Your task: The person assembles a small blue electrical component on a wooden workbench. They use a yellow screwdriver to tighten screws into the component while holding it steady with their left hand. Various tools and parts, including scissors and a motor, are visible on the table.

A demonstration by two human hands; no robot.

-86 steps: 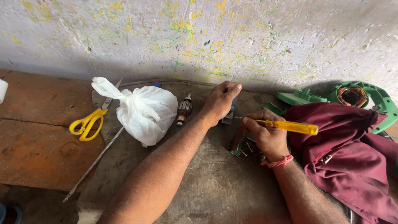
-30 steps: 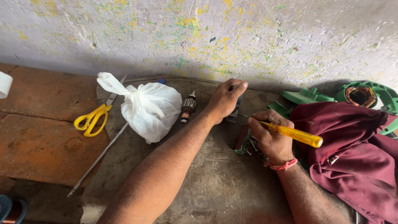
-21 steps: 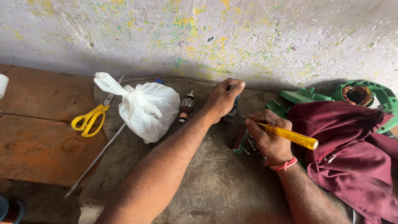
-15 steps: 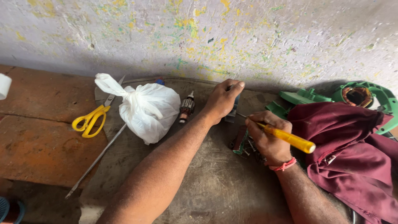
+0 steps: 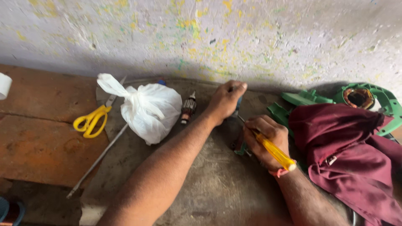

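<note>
My left hand [image 5: 226,99] reaches across to the far side of the floor by the wall and presses on a small dark part that it mostly hides. My right hand [image 5: 264,138] grips a yellow-handled screwdriver [image 5: 274,151], its metal shaft pointing up and left toward the left hand. A small green and red piece [image 5: 239,147] lies under my right hand. A motor armature [image 5: 188,108] lies just left of my left wrist.
A knotted white plastic bag [image 5: 147,109] sits left of the armature, with yellow-handled scissors [image 5: 91,120] and a thin metal rod [image 5: 97,160] further left. A maroon cloth [image 5: 351,159] covers green housing parts [image 5: 368,98] on the right. The paint-speckled wall [image 5: 201,33] runs along the back.
My right hand has turned the screwdriver so its yellow handle now points down and right along my wrist. My left hand has stayed on the same spot.
</note>
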